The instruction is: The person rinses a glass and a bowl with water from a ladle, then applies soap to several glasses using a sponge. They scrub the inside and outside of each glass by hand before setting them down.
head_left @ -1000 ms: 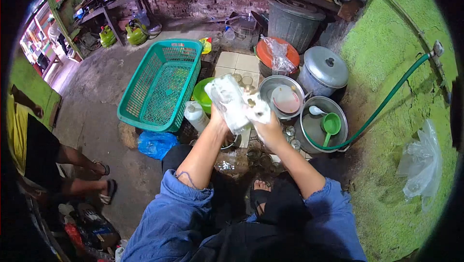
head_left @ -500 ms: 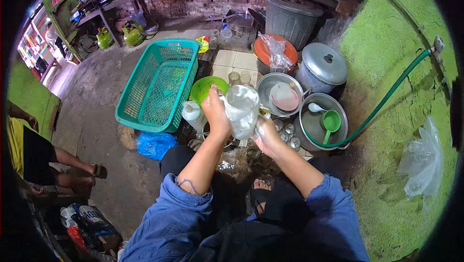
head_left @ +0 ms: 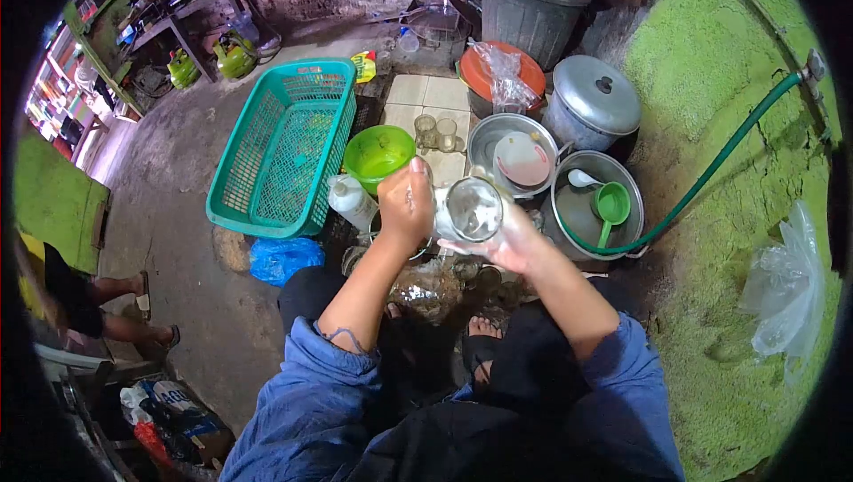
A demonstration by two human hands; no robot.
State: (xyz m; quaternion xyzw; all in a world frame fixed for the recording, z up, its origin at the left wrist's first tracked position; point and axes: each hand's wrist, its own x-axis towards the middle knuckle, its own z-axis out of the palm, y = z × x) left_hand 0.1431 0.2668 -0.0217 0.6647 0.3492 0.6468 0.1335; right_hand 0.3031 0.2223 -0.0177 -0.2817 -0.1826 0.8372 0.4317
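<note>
Item: one clear glass (head_left: 474, 208), soapy, its open rim facing up, between the wearer's hands at the centre of the clock.

Left hand (head_left: 406, 208): closed, gripping the glass at its left side.
Right hand (head_left: 514, 238): coated in suds, curved around the right side and underside, gripping it too.

Around the glass, by the clock:
- 12: tub (head_left: 480, 102) with an orange lid (head_left: 526, 76), a clear bag (head_left: 508, 82) lying on the lid; a grey bin (head_left: 530, 29) behind.
- 1: metal basin (head_left: 480, 137) containing a pale dish (head_left: 522, 160).
- Between 1 and 2: lidded pot (head_left: 582, 109).
- 3: wide pot (head_left: 567, 217), holding a green dipper (head_left: 611, 205) and a white spoon (head_left: 582, 179); a green hose (head_left: 711, 189) reaches its rim.
- Between 3 and 4: plastic bag (head_left: 786, 295) against the green wall (head_left: 711, 331).
- Just past 8: blue bag (head_left: 286, 260) on the floor; farther out, another person (head_left: 75, 291), partly visible.
- 9: white bottle (head_left: 352, 203), upright.
- 10: lime bowl (head_left: 379, 155), just beside a teal basket (head_left: 222, 193).
- 11: two tumblers (head_left: 435, 133), side by side on pale tiles (head_left: 407, 91).
</note>
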